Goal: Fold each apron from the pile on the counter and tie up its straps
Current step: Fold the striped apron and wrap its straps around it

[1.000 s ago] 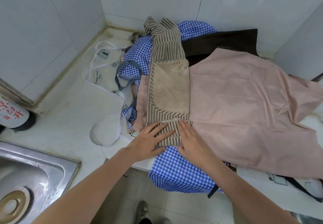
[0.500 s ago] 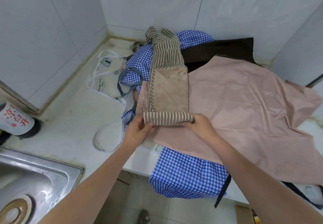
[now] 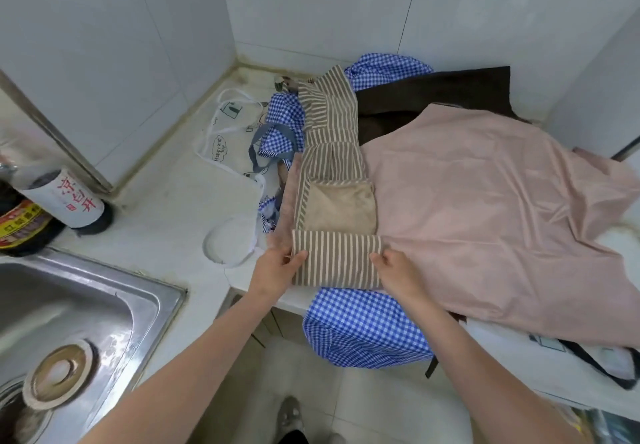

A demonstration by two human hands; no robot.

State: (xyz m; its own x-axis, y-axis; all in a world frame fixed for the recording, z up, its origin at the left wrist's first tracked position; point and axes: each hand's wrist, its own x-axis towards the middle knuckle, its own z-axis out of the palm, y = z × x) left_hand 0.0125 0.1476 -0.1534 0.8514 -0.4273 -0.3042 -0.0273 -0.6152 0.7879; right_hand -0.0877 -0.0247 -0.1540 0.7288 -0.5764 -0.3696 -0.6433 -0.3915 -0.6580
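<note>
Two hands on one item: the striped apron (image 3: 332,180), folded into a long narrow strip. Long axis runs near-to-far; far end reaches the rear wall, near end is turned over into a cross-wise fold at the tabletop (image 3: 166,208) edge. Strip lies atop the pink apron (image 3: 485,208), w/ blue checked apron (image 3: 367,326) hanging below. Left hand (image 3: 277,267) grips the fold's left end, thumb on top. Right hand (image 3: 394,267) holds the right end, fingers curled at its edge. Both equally near. Judgement: next fold goes away from the person, along the strip. Straps: can't tell where they lie.
</note>
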